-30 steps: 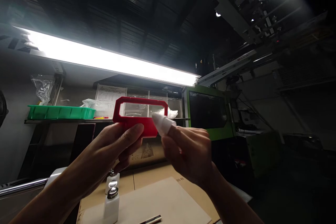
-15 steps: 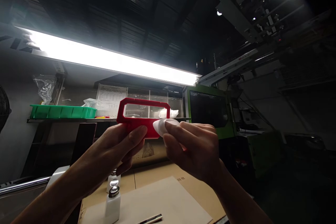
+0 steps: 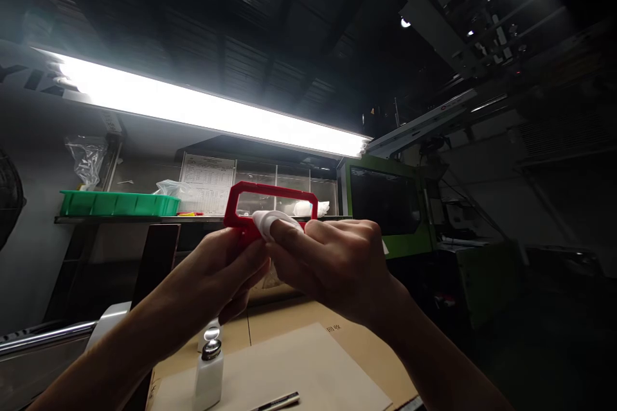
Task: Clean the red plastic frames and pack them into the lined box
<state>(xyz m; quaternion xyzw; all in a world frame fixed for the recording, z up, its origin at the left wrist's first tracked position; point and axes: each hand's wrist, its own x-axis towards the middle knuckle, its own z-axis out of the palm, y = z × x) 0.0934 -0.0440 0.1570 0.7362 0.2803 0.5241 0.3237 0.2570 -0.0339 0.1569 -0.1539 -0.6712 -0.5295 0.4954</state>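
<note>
A red plastic frame (image 3: 274, 190) with a rectangular opening is held up in front of me, below the bright lamp. My left hand (image 3: 226, 270) grips its lower left part, thumb across the front. Pinched in my right hand (image 3: 332, 263) is a folded white cloth (image 3: 263, 223), pressed against the red face under the opening. My right fingers hide much of the frame's lower part. The two hands nearly touch. Beneath them, a white bottle with a metal cap (image 3: 209, 372) stands on the cardboard, a second one partly hidden behind it.
A pen (image 3: 277, 402) lies on a cardboard sheet (image 3: 308, 366) at the front. A green tray (image 3: 120, 204) rests on the shelf at left, near a posted paper sheet (image 3: 208, 180). A long tube lamp (image 3: 212, 109) hangs overhead. A green machine (image 3: 385, 199) stands at right.
My right hand has slid the white cloth leftward across the red frame, closer to my left hand. The frame has shifted slightly right in view.
</note>
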